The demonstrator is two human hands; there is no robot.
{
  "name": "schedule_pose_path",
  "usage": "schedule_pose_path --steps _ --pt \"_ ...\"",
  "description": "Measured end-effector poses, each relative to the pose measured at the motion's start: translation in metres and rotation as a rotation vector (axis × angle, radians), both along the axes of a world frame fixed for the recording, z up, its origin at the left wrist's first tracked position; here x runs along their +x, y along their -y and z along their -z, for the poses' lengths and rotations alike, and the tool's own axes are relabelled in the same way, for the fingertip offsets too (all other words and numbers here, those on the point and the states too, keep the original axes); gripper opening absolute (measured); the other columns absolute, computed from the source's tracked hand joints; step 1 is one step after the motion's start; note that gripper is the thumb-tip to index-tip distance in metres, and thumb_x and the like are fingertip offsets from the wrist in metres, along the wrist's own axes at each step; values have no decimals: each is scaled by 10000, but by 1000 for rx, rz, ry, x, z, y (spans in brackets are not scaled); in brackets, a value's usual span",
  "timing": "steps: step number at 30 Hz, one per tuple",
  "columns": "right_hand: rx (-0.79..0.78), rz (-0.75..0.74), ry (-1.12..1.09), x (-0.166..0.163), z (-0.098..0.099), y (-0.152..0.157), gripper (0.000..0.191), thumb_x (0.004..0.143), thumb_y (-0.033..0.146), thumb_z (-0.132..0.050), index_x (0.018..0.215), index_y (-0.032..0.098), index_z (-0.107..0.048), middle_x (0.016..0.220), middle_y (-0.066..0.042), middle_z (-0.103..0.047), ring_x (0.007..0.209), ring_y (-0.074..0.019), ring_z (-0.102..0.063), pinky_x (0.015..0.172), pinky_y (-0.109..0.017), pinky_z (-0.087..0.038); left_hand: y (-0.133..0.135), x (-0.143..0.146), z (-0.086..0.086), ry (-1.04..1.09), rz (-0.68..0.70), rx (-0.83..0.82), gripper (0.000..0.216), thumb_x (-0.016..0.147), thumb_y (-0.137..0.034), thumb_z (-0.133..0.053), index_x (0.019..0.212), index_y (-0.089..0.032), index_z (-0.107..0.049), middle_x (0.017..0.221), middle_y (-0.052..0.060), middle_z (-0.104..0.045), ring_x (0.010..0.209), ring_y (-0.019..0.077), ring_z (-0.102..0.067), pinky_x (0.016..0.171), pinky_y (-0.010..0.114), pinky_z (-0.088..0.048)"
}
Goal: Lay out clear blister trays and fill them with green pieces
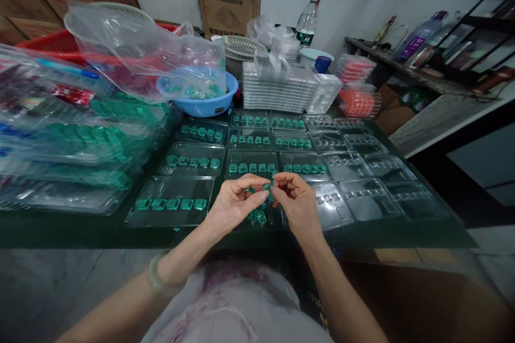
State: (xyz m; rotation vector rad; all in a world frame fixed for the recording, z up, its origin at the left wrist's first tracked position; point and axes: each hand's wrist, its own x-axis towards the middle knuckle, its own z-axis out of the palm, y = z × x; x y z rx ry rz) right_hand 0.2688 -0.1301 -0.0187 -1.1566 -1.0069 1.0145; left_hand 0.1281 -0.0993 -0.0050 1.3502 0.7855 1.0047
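Note:
Both hands meet over the table's front part, pinching a small green translucent plastic piece between their fingertips. My left hand is closed on its left side, and my right hand is closed on its right side. Beneath them lies a little heap of green plastic pieces, partly hidden by the fingers. To the left, a clear plastic tray carries a row of green pieces. Further trays with such rows stand behind the hands. Right of my right hand are clear trays without green pieces.
A blue basin with green pieces stands at the back, partly under a clear plastic bag. Stacked clear trays stand beside it. Piled packs with green parts crowd the left side. A water bottle rises at the back.

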Motion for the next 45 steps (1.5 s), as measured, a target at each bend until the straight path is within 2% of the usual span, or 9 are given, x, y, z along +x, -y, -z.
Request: schedule_pose_path --steps 7,13,16,23,29,33,35,39,45 --pt "34 14 237 2 1 3 233 709 174 -584 937 201 -544 722 17 -596 609 -104 -554 559 -217 -449 -5 -1 6 21 22 -267 154 699 -285 -681 792 -162 -687 650 -8 -590 426 48 -460 414 189 -360" --pt "98 117 429 0 0 7 222 740 169 -538 960 200 -530 729 8 -613 638 -121 -575 614 -238 -464 3 2 5 -71 -2 -142 162 697 -283 -681 811 -172 -707 790 18 -621 512 60 -472 439 189 -376" --pt "104 125 460 -2 1 9 206 746 160 -525 948 199 -527 732 7 -608 643 -120 -572 627 -241 -465 2 2 5 -93 -45 -146 140 668 -246 -706 774 -158 -679 735 4 -599 563 71 -480 469 177 -373" --pt "117 78 420 0 2 8 178 744 151 -522 912 205 -501 760 3 -582 658 -113 -558 617 -230 -454 -2 -1 -1 41 195 -434 198 697 -304 -681 681 -139 -572 570 -41 -431 464 42 -359 408 170 -261" --pt "102 -45 334 7 0 5 132 717 147 -549 816 201 -480 732 15 -544 635 -103 -527 588 -219 -431 -3 -2 -7 38 264 -528 274 732 -300 -652 576 -123 -512 491 -55 -337 416 27 -259 360 166 -115" --pt "24 -189 112 12 4 3 139 720 187 -575 765 204 -444 723 26 -551 553 -85 -491 494 -201 -409 -9 -2 -8 231 366 -865 114 717 -201 -653 705 -113 -580 599 -5 -465 460 42 -385 341 140 -126" --pt "-5 -168 85 14 4 4 101 750 221 -560 771 201 -462 736 21 -558 534 -83 -487 476 -204 -411 -10 -1 -10 314 356 -950 87 730 -184 -634 764 -111 -599 680 17 -512 487 41 -418 339 128 -172" --pt "98 -6 334 15 -5 15 155 790 239 -545 941 209 -561 842 -21 -580 725 -130 -551 621 -250 -463 -9 2 -13 345 233 -916 80 731 -192 -641 742 -120 -608 679 20 -536 529 61 -479 350 131 -249" --pt "299 -2 592 13 -17 27 214 779 183 -581 980 249 -611 838 -14 -583 719 -126 -544 638 -257 -459 -4 12 -8 283 214 -879 97 680 -177 -678 695 -100 -622 578 6 -520 478 59 -461 353 142 -230"
